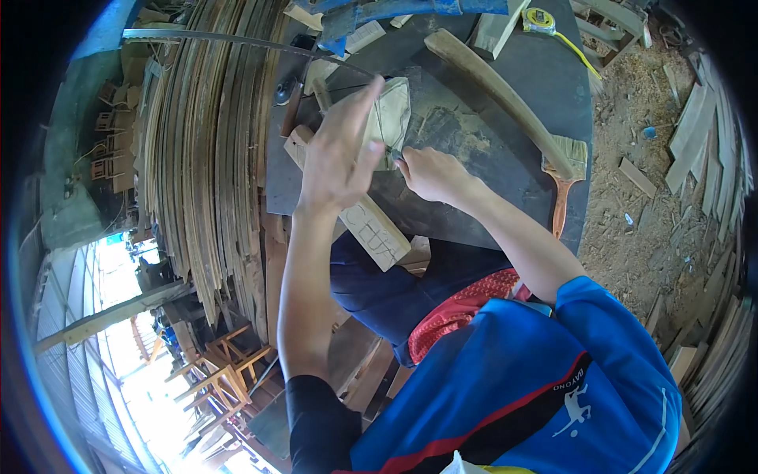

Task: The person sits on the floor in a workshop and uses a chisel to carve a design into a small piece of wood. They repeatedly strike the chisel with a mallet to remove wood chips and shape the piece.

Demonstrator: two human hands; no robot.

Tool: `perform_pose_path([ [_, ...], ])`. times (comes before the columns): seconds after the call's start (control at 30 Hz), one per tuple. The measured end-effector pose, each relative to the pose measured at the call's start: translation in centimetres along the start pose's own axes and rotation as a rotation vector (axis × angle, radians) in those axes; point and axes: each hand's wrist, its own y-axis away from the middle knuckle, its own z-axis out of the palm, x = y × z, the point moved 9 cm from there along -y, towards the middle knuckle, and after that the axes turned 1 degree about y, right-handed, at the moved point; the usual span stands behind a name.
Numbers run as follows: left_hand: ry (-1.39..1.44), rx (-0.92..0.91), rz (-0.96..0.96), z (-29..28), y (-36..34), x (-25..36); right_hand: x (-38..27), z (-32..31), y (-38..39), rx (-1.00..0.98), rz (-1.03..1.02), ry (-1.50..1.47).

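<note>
My left hand (pixel 341 150) is over the dark tabletop with its index finger and thumb stretched apart. Its fingertip is near the end of a long thin metal strip (pixel 237 41) that runs off to the upper left. My right hand (pixel 434 174) is closed around the dark end of a thin rod-like tool (pixel 380 118), whose kind I cannot make out. A pale cream flat piece (pixel 396 110) lies behind the rod. Under my left wrist, a light wooden block (pixel 374 235) with pencil marks juts over the table's near edge.
On the dark table (pixel 474 189) lie a long curved wooden piece (pixel 493 83), a brush (pixel 562 186) with an orange-brown handle and a yellow tape measure (pixel 539 20). Long boards (pixel 209 158) are stacked at left. Wood scraps and sawdust (pixel 632 150) cover the floor at right.
</note>
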Motion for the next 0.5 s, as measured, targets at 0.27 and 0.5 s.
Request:
perform_pose_path([
  [0.27, -0.144, -0.169, 0.146, 1.1, 3.0, -0.1, 0.2, 0.2, -0.2, -0.002, 0.0, -0.027],
  [0.5, 0.196, 0.078, -0.156, -2.6, 3.8, -4.2, 0.1, 0.2, -0.2, 0.006, -0.009, -0.024],
])
